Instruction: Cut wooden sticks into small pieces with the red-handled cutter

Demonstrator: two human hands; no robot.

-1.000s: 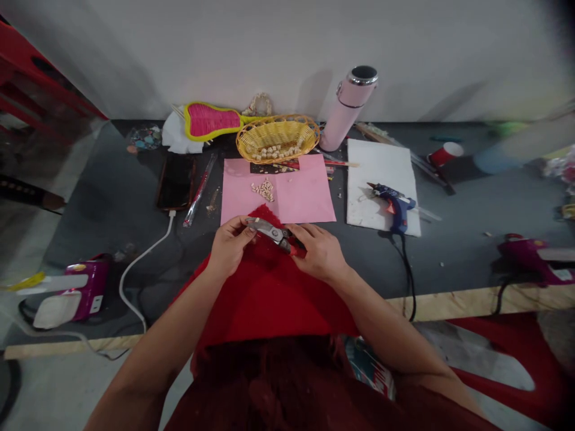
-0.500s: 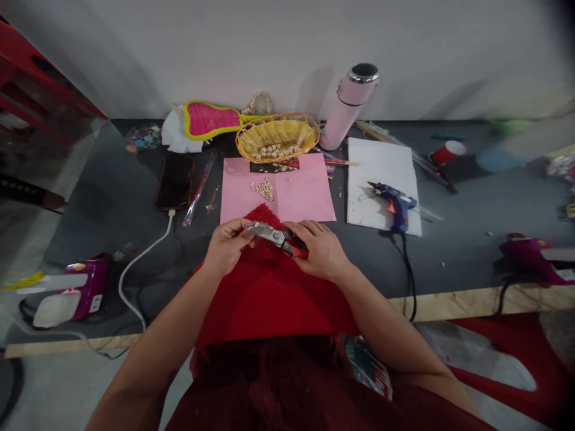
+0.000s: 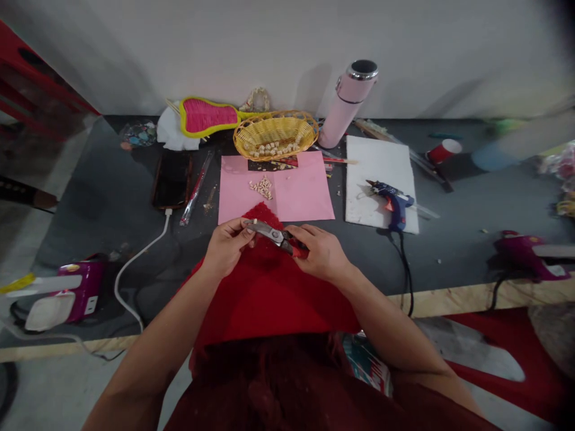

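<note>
My right hand (image 3: 321, 251) is closed round the red handles of a pair of pruning shears (image 3: 269, 233), whose metal blades point left. My left hand (image 3: 228, 244) pinches at the blade tips, where a small pale bead-like piece (image 3: 255, 221) shows; its exact kind is too small to tell. Under both hands lies a red cloth (image 3: 278, 293) that spreads over the table edge to my lap. Just beyond, a pile of small pale pieces (image 3: 262, 187) rests on pink paper (image 3: 308, 194). A yellow wicker basket (image 3: 276, 129) behind it holds more beige pieces.
A blue glue gun (image 3: 395, 203) lies on a white board (image 3: 359, 209) at right, its cord crossing the table edge. A pink flask (image 3: 344, 111) stands near the wall. At left are a charging phone (image 3: 173, 179) and a purple device (image 3: 83, 287). A red cup (image 3: 442, 152) lies far right.
The view has shifted slightly. Both hands keep nearly the same place and hold on the shears; the pale piece at the blade tips shows a little more upright.
</note>
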